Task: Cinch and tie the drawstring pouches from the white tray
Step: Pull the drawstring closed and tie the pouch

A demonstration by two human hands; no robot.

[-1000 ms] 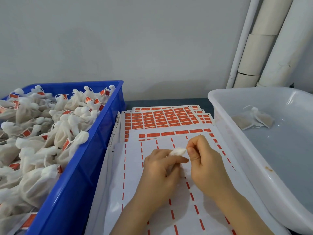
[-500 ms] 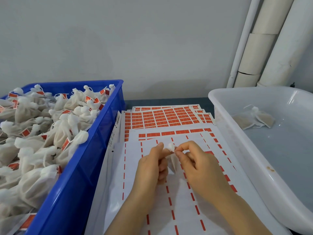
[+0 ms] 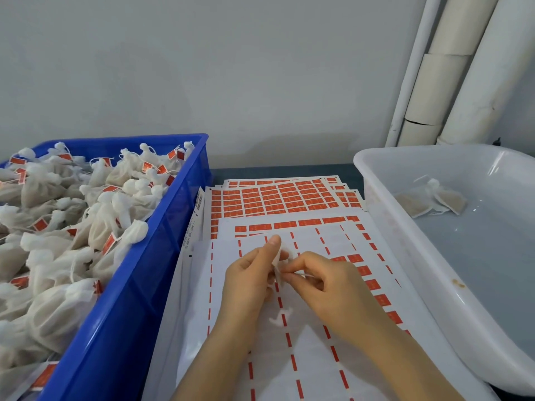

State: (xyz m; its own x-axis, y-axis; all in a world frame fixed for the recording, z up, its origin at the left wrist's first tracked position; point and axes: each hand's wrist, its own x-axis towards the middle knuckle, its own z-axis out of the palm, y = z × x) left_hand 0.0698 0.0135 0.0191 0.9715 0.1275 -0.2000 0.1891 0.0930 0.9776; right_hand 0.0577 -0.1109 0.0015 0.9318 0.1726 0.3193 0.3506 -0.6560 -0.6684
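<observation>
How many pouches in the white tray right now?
2. Flat white mesh pouches side by side near the white plastic tray's far end: left pouch, right pouch. Tray's right side is cut off.

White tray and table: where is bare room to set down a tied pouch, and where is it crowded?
Free: the white tray floor, nearer than its two pouches; far label sheets between it and the blue crate. Crowded: that crate, heaped.

Crate: deep blue plastic crate along the left side, running from near to far.
Far sheets: white paper sheets with full grids of orange-red rectangular stickers, fanned in a stack just right of the crate.
Near sheet: white sheet overlapping them, mostly bare, with columns of orange-red dashes.
Table: dark surface showing beyond the sheets.
Pipes: thick white pipes at far right.
Wall: plain grey.
</observation>
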